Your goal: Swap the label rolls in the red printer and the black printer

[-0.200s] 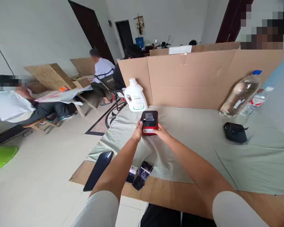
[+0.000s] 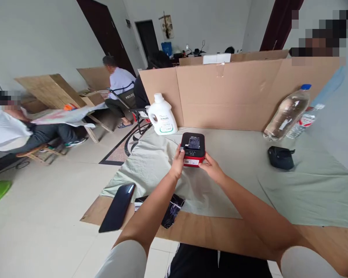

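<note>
A small black-and-red box (image 2: 193, 143) with a picture on its dark top and a white label on its near side is between my two hands, over the cloth-covered table. My left hand (image 2: 178, 161) grips its left side, thumb near the front corner. From the right, my right hand (image 2: 211, 167) holds the lower right corner. Behind and left of the box stands a white jug (image 2: 163, 119) with a handle. A dark phone (image 2: 117, 208) lies at the table's near left. Crumpled black plastic packaging (image 2: 171, 212) is partly hidden by my left forearm.
An upright cardboard panel (image 2: 229, 96) borders the table's far side. At the right are a large blue-capped bottle (image 2: 288, 112), a smaller clear bottle (image 2: 304, 122) and a black pouch (image 2: 281, 158). A person (image 2: 346, 116) is beyond the right edge; others sit at the left.
Both hands have carried the box a little to the right, away from the white jug. The camera view has shifted slightly, and my left forearm now covers more of the black packaging.
</note>
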`<state>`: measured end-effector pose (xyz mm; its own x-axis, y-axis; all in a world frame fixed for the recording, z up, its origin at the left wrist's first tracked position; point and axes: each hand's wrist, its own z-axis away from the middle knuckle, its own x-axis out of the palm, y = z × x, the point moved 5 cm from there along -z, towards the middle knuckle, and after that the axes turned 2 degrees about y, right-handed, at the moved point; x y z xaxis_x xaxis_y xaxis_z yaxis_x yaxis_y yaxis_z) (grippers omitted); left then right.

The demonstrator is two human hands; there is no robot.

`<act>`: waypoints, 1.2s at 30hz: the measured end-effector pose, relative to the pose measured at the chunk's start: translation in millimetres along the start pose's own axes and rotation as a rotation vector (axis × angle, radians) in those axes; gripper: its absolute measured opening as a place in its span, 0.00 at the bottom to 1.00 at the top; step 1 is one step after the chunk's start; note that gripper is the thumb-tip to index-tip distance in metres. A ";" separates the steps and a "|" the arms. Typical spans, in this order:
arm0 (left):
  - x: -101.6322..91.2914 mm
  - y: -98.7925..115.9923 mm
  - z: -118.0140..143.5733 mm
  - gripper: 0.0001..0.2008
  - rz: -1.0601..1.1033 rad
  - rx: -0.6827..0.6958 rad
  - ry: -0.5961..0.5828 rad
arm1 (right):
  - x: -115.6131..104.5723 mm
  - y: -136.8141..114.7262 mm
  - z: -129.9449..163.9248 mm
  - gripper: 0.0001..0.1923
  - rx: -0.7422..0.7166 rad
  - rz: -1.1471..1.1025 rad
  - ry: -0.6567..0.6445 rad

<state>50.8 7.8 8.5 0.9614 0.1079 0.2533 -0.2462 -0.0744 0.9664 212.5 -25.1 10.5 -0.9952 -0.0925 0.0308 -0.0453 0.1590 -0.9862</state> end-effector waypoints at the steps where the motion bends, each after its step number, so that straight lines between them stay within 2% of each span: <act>1: 13.9 -3.0 16.6 0.29 0.014 -0.022 -0.006 | -16.4 -4.5 15.3 0.33 0.001 0.038 0.021; 4: 55.1 -15.0 73.1 0.32 0.036 -0.086 -0.022 | -64.2 -17.7 67.6 0.35 0.028 0.159 0.085; 6: 75.7 -27.2 107.8 0.32 0.024 -0.151 -0.032 | -88.3 -22.3 102.6 0.37 0.073 0.235 0.126; 9: 91.9 -45.7 143.7 0.31 -0.018 -0.224 -0.057 | -108.7 -19.9 146.7 0.38 0.146 0.321 0.190; 12: 94.6 -54.8 159.4 0.31 -0.078 -0.189 -0.090 | -113.9 -12.1 174.5 0.38 0.161 0.377 0.238; 16: 91.3 -55.6 161.0 0.31 -0.109 -0.139 -0.145 | -113.3 -8.2 181.9 0.37 0.071 0.467 0.315; 21: 83.3 -51.6 132.3 0.29 -0.039 -0.141 -0.166 | -117.3 -19.1 153.5 0.30 -0.123 0.554 0.472; 24: 87.2 -44.7 109.2 0.30 0.014 -0.079 -0.364 | -114.6 -26.5 137.4 0.21 -0.240 0.578 0.486; 26: 91.1 -41.0 100.3 0.29 0.031 -0.058 -0.507 | -109.0 -31.1 135.3 0.19 -0.336 0.612 0.477; 28: 92.9 -39.9 96.4 0.28 0.047 -0.073 -0.571 | -101.3 -33.6 139.1 0.17 -0.427 0.661 0.460; 32: 94.3 -41.5 96.8 0.29 0.093 -0.123 -0.551 | -90.9 -32.1 150.9 0.08 -0.563 0.741 0.507; 36: 97.1 -43.8 97.2 0.28 0.101 -0.114 -0.522 | -89.1 -26.2 152.9 0.05 -0.579 0.737 0.573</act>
<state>166.9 -74.9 -13.6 0.8583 -0.4035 0.3169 -0.3243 0.0520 0.9445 315.5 -171.3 8.7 -0.6805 0.6613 -0.3158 0.6923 0.4388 -0.5729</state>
